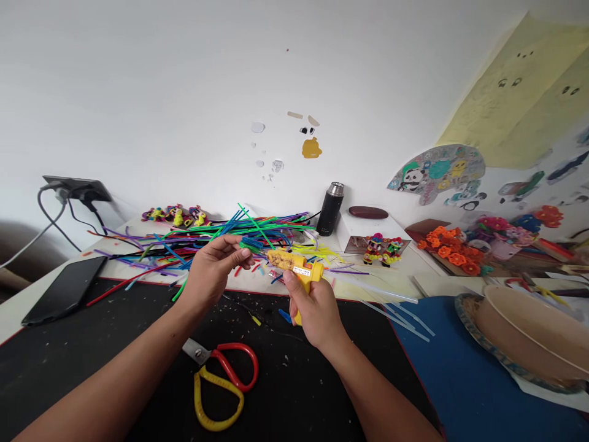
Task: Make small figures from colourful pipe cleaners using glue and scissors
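Observation:
My right hand (pixel 317 310) is wrapped round the grip of a yellow hot glue gun (pixel 313 270), its stained nozzle end pointing left. Between the fingertips of my left hand (pixel 211 264) is a small blue and green pipe cleaner piece (pixel 251 244), close to the nozzle. Whether the two touch, I cannot tell. Scissors (pixel 219 380) with one red and one yellow handle lie on the black mat (pixel 294 380) below my hands. A small blue scrap (pixel 284 315) rests on the mat beside the glue gun's handle.
Loose coloured pipe cleaners (pixel 193 236) are heaped behind my hands. A phone (pixel 67 288) lies at left. A dark thermos (pixel 331 209) stands near a white box (pixel 375 230) with small figures (pixel 384 250). Clear glue sticks (pixel 400 319) lie at right, near a large bowl (pixel 534 331).

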### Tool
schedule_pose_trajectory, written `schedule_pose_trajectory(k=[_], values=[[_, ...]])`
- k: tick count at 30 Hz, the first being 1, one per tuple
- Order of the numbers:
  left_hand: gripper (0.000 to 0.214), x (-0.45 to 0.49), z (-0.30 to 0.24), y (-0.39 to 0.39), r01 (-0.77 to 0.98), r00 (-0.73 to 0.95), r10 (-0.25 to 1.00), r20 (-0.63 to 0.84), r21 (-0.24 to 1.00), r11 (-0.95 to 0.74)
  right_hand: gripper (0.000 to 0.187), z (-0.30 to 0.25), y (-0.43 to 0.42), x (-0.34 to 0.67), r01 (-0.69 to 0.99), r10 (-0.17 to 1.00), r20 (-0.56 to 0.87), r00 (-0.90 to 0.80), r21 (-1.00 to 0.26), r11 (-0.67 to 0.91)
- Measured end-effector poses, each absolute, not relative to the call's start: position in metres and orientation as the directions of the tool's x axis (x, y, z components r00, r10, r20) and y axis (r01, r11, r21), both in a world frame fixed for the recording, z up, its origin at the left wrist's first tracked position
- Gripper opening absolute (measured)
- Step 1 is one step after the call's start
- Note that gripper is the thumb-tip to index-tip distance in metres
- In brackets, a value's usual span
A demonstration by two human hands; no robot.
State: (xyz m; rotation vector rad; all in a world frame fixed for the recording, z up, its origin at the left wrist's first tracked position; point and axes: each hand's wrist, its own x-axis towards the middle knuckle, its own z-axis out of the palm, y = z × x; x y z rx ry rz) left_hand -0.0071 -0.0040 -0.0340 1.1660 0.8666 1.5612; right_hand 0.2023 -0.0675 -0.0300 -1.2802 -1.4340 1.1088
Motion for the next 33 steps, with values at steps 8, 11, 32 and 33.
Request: schedule_pose_trajectory(k=[8, 11, 32, 33], values=[[0.037, -0.007, -0.033, -0.004, -0.282, -0.097, 0.959, 0.265, 0.917, -0.282, 0.073, -0.032, -0.066, 0.202, 0.192, 0.996, 0.044, -0.073, -0.980, 0.057], [0.037, -0.007, -0.034, -0.004, -0.285, -0.103, 0.958, 0.266, 0.915, -0.285, 0.071, -0.035, -0.065, 0.201, 0.177, 0.997, 0.038, -0.072, -0.983, 0.050], [0.039, -0.021, -0.034, 0.012, -0.473, -0.208, 0.966, 0.157, 0.848, -0.240, 0.038, -0.048, -0.067, 0.188, 0.806, 0.945, 0.162, -0.285, -0.493, 0.327], [0.040, -0.021, -0.034, 0.011, -0.476, -0.208, 0.966, 0.155, 0.847, -0.238, 0.038, -0.048, -0.068, 0.188, 0.803, 0.941, 0.167, -0.295, -0.490, 0.339]])
